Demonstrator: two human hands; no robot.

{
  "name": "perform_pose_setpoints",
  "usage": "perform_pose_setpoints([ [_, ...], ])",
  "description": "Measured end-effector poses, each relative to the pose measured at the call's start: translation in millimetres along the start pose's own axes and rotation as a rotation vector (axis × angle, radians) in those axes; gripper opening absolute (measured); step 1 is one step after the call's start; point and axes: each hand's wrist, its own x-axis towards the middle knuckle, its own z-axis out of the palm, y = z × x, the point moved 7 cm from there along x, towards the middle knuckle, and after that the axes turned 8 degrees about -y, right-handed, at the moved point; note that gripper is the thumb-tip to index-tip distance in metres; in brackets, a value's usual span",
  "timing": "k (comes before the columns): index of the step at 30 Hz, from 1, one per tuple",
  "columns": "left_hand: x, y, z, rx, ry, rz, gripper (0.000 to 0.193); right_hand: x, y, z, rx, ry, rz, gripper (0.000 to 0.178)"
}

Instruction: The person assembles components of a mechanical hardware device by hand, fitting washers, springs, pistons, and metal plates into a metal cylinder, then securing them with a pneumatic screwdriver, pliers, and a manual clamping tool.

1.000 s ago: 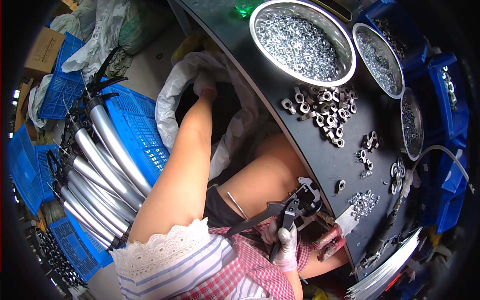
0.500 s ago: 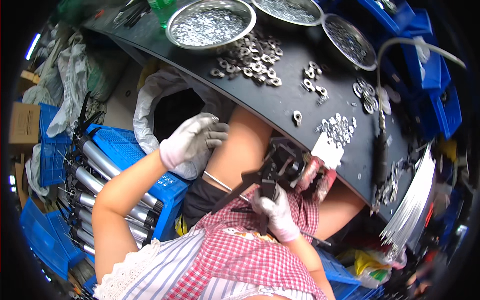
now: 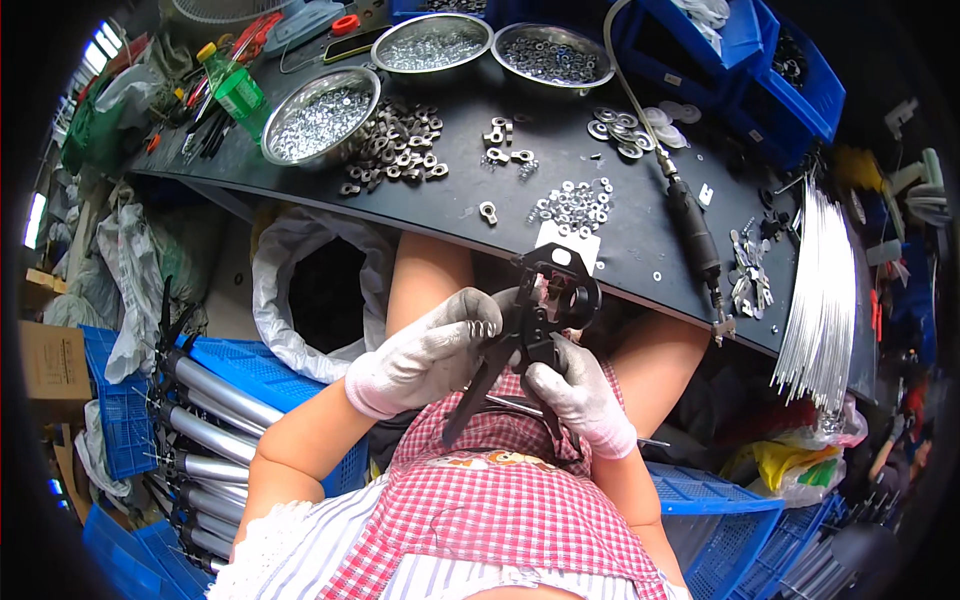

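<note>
My right hand, in a whitish glove, grips the lower part of a black cutter-like assembly with two lever handles, held over my lap. Its upper frame rises toward the table edge. Close to its left side, the gloved fingers of my left hand are pinched on a small coiled metal piece, apparently a spring. A thin metal rod lies across behind the assembly, partly hidden by it and my right hand. The checked apron covers my lap below.
On the dark table stand metal bowls of small parts. Loose metal fittings, washers and an air tool lie there too. A white sack hangs open at left, near silver tubes. Long wires lie right.
My left hand has come from over the sack, rightward to the assembly, its fingers now closed on the coiled piece. The view has swung right. My right hand keeps its grip.
</note>
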Motion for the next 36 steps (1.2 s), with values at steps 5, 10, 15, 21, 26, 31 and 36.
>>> perform_pose_setpoints([
  [5, 6, -19, 10, -0.221, -0.021, -0.028, 0.025, -13, -11, -1, 0.091, -0.067, 0.01, 0.056],
  [10, 14, -15, 15, -0.286, -0.065, -0.038, 0.029, -9, -10, 5, 0.113, -0.009, -0.158, 0.044],
  [15, 11, 26, 43, 0.07, 0.127, 0.08, 0.025, -41, -47, -2, -0.595, 0.555, -0.679, 0.019],
  [21, 13, 13, 55, 0.214, 0.169, 0.12, 0.03, -67, -110, 23, -0.821, 0.538, -0.895, 0.032],
  [26, 18, -1, 55, 0.166, 0.121, 0.04, 0.033, -46, -123, 28, -1.008, 0.327, -0.817, 0.039],
  [31, 14, -11, 46, 0.262, 0.185, -0.177, 0.041, -46, -112, 28, -1.197, 0.29, -0.849, 0.038],
  [36, 5, -22, 31, 0.316, 0.192, -0.07, 0.064, -41, -86, 19, -0.944, 0.205, -0.868, 0.042],
])
